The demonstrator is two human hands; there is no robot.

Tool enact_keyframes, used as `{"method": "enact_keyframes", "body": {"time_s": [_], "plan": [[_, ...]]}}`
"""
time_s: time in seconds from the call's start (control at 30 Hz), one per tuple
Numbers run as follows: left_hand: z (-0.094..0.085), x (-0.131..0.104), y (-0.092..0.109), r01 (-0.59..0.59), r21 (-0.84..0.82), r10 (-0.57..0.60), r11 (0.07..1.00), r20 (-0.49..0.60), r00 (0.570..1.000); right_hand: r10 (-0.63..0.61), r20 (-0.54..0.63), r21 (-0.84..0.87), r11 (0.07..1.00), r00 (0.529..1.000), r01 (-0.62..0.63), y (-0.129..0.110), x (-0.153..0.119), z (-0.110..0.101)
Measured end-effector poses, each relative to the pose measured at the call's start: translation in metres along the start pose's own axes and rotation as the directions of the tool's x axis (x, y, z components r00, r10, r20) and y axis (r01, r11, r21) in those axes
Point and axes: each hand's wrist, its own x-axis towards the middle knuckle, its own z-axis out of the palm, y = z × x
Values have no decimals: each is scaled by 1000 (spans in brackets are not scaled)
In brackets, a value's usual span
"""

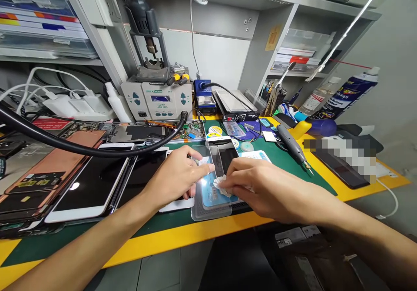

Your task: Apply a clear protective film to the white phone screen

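A white-framed phone [232, 153] with a dark screen lies in front of me, partly covered by my right hand. My right hand [260, 182] pinches a crumpled white tissue [223, 186] at the phone's lower left. To the left is my left hand [182, 171], thumb stretched towards the phone's left edge and the other fingers apart and partly curled. Whether the thumb presses on the phone I cannot tell. Beneath both hands lie a blue and white card [208, 197] and a clear plastic sheet or sleeve [211, 213].
White phones [94, 182] and an opened copper-coloured phone [55, 165] lie left, under a black hose [97, 151]. Behind stand a hot-air station [156, 100] and a small heating plate [236, 104]. A grey pen-shaped tool [293, 147] and spray can [345, 93] are right.
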Motion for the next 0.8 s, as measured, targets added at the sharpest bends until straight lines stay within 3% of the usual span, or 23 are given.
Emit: {"method": "enact_keyframes", "body": {"time_s": [0.2, 0.37, 0.43, 0.63, 0.7, 0.8], "plan": [[3, -1, 3, 6, 16, -5, 1000, -7, 1000, 162, -108, 57, 986, 981, -156, 28, 44, -13], [3, 0, 0, -5, 1, 5, 1000, 3, 1000, 221, 59, 115, 967, 974, -226, 15, 34, -20], [3, 0, 0, -8, 10, 8, 1000, 3, 1000, 249, 74, 107, 961, 966, -256, 9, 32, -19], [3, -4, 3, -32, -12, 31, 999, -17, 999, 295, -150, 55, 956, 944, -290, 34, 69, -16], [3, -7, 3, -106, -90, 103, 990, -35, 994, 341, -201, 140, 938, 918, -318, 45, 73, -19], [1, -15, 4, -286, -216, 266, 934, -115, 957, 435, -234, 424, 850, 869, -311, 55, 59, -27]]}}
